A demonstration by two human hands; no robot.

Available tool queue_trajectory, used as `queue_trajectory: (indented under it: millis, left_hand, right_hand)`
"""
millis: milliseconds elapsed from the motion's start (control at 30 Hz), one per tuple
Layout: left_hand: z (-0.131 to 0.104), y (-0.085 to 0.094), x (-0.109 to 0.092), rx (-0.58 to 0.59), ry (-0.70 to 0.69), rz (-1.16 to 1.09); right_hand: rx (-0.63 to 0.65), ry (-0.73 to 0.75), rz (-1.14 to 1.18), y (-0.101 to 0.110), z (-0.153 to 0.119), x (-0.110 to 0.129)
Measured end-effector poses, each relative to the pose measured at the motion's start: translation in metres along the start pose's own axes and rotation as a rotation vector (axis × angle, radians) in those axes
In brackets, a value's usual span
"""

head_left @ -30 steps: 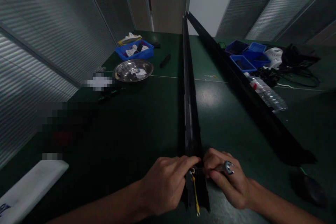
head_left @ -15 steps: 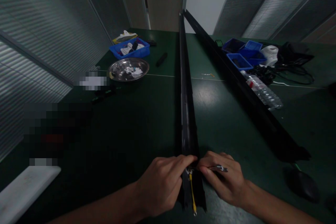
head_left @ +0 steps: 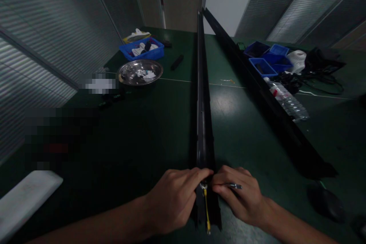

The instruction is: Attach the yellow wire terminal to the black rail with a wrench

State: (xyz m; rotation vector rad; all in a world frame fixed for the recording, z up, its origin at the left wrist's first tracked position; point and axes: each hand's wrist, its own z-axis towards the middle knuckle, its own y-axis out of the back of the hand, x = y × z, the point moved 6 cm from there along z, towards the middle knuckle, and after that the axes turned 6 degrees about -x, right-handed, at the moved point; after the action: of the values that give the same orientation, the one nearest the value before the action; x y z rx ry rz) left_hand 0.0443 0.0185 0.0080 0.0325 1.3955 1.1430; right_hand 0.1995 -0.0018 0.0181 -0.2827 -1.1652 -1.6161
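Observation:
A long black rail [head_left: 201, 122] with raised sides runs away from me down the table. Over its near end, my left hand [head_left: 177, 198] is closed, index finger stretched across the channel and thumb hidden. Opposite it, my right hand [head_left: 238, 194] pinches a slim metal tool [head_left: 235, 186], whose shiny end sticks out to the right while its tip is hidden at the rail. Between the hands, a short yellow wire [head_left: 206, 209] with ring terminals lies in the channel. Its upper ring sits at a small metal fastening beside my fingertips.
A second black rail [head_left: 274, 110] slants off to the right. Beyond it are blue bins [head_left: 262, 68], a plastic bottle [head_left: 288, 101] and a computer mouse [head_left: 326, 200]. Leftward stand a metal bowl [head_left: 140, 83], a blue basket [head_left: 143, 55] and a white block [head_left: 31, 194].
The tool's outer end has swung slightly down and left with my right hand. Both hands stay at the same spot on the rail; the view has shifted a little.

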Motion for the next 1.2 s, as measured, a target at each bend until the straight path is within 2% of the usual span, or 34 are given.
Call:
queue_trajectory:
  millis: [300,667,800,967,1200]
  left_hand:
    - [0.001,0.002,-0.003,-0.025,-0.015,0.055]
    - [0.002,0.000,-0.001,-0.012,0.011,-0.012]
    - [0.001,0.000,-0.001,-0.002,0.019,0.000]
    - [0.001,0.000,-0.001,-0.006,0.014,0.032]
    - [0.002,0.000,-0.001,-0.014,0.005,0.036]
  right_hand:
    - [0.003,0.003,0.022,0.000,0.000,-0.001]
    - [0.130,-0.014,0.071,-0.006,-0.009,-0.008]
    - [0.054,-0.035,0.104,0.000,-0.007,-0.006]
    - [-0.077,-0.030,0.030,0.007,-0.004,-0.001]
    - [-0.073,-0.002,-0.031,0.005,-0.004,0.003]
